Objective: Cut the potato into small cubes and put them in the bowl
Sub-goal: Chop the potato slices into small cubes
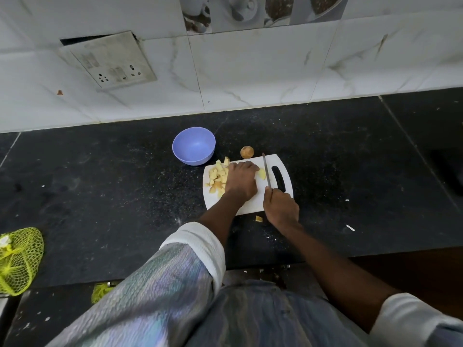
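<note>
Right hand (281, 206) grips knife (267, 172); left hand (241, 181), curled, pins potato piece (262, 174) at its 3 o'clock: fingertips risk cuts if the blade drifts.

A black speckled stone counter (100, 186) runs along a wall of white marble-look tiles (250, 71). A grimy switch-and-socket plate (110, 61) hangs loose from the wall at left. A strip of picture tiles (260, 11) showing cups crosses the top. The light is dim and even.
</note>
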